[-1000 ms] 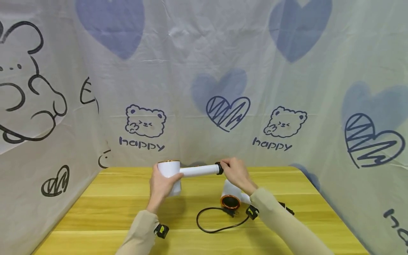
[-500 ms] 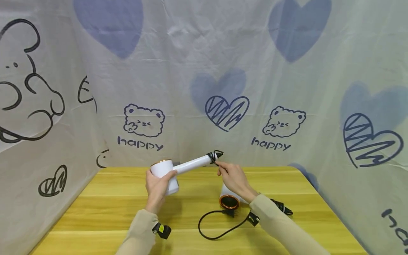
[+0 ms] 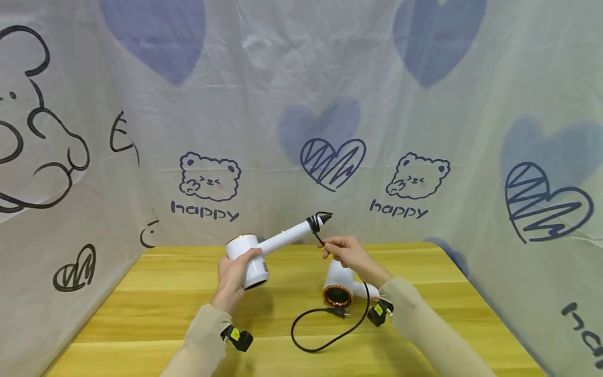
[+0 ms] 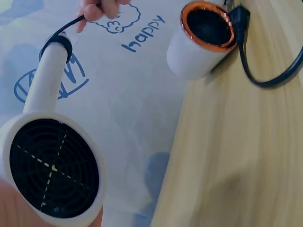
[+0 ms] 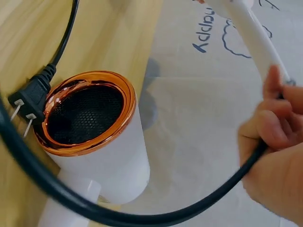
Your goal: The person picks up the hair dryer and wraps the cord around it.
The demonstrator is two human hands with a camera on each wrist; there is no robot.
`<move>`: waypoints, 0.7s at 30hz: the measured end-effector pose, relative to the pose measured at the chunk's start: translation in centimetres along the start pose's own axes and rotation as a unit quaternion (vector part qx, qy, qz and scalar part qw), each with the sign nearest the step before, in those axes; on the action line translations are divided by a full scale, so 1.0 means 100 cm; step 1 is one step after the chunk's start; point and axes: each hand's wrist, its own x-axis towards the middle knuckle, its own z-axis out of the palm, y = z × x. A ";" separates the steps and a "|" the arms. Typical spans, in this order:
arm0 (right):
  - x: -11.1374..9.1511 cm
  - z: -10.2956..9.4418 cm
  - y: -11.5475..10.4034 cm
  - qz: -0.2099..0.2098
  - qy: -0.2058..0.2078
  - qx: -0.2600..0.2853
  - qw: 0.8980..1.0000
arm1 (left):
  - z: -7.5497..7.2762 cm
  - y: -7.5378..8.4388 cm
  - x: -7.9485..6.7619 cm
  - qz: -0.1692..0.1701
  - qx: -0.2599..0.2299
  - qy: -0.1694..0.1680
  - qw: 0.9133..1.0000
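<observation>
A white hair dryer [image 3: 284, 239] is held up over the table, its handle slanting up to the right. My left hand [image 3: 232, 273] grips its barrel; in the left wrist view the dark rear grille [image 4: 54, 168] faces the camera. Black cord [image 3: 313, 224] is wound round the handle's end. My right hand [image 3: 350, 255] pinches that cord between thumb and fingers, just below the handle's end. From this hand the cord hangs down and loops over the table to a two-pin plug [image 5: 32, 97].
Behind the cord, a second white hair dryer [image 3: 338, 277] with a copper-coloured rim lies on the wooden table [image 3: 179, 298], its handle pointing right. The plug lies right in front of its rim. A printed cloth [image 3: 264, 131] hangs behind the table.
The dryer's handle has tilted upward, and its rear grille has come into view. My right hand has left the handle's end and drawn cord down from it, slightly to the right.
</observation>
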 end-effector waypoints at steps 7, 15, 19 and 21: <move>-0.003 -0.011 0.015 0.087 -0.037 0.008 0.995 | -0.002 -0.008 -0.001 -0.017 0.000 -0.034 0.999; 0.001 -0.018 0.010 0.123 -0.037 0.008 0.992 | -0.004 -0.010 -0.002 -0.030 -0.003 -0.070 0.997; 0.004 -0.021 0.005 0.121 -0.015 0.013 0.993 | -0.005 -0.009 -0.002 -0.043 -0.005 -0.085 0.995; 0.005 -0.022 0.004 0.117 -0.009 0.012 0.993 | -0.006 -0.009 -0.001 -0.047 -0.009 -0.091 0.995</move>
